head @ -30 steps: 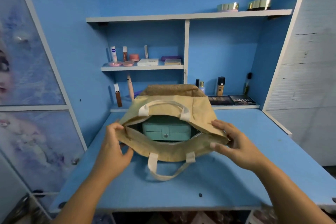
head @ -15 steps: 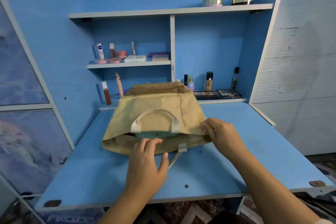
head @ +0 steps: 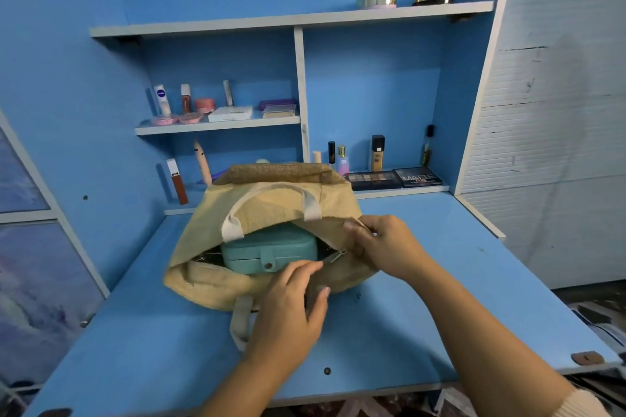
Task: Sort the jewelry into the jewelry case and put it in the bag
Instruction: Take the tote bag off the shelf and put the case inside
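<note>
Teal jewelry case (head: pixel 267 252) sits inside the tan bag (head: pixel 271 203), just past the left hand (head: pixel 291 308) (no loose jewelry shows). Only zipping looks left, I think. The right hand (head: pixel 386 247) pinches the bag's rim by the zipper (head: pixel 333 257). The left hand's fingers (head: pixel 301 269) lie on the near rim; I cannot tell if they grip.

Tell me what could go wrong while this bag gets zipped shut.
1. The teal jewelry case fills the mouth of the tan bag, so the zipper may jam against it.
2. The right hand pinches only the rim's end; a pull by the left hand could drag the bag along the desk.
3. The mouth faces sideways; lifted unzipped, the case might slide out.
</note>
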Demonstrator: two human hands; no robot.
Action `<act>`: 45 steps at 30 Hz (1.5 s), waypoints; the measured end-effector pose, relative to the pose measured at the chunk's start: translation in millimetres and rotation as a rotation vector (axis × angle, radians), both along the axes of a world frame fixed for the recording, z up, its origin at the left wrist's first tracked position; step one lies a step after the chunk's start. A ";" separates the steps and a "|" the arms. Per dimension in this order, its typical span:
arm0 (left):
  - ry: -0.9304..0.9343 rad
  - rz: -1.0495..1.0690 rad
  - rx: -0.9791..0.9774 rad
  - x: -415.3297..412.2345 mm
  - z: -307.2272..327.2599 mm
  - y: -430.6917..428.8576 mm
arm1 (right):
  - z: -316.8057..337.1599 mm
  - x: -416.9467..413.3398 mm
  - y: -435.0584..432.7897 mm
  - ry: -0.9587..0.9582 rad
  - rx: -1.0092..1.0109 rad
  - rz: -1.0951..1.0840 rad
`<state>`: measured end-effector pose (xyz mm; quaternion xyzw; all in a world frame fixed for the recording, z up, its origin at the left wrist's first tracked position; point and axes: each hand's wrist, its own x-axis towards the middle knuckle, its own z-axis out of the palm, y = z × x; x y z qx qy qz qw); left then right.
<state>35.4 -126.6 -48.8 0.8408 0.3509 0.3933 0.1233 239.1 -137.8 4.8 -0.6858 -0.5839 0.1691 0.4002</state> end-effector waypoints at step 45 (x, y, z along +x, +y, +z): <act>-0.100 0.092 -0.199 40.2 11.0 25.1 | -18.5 5.9 -16.1 0.066 0.341 0.150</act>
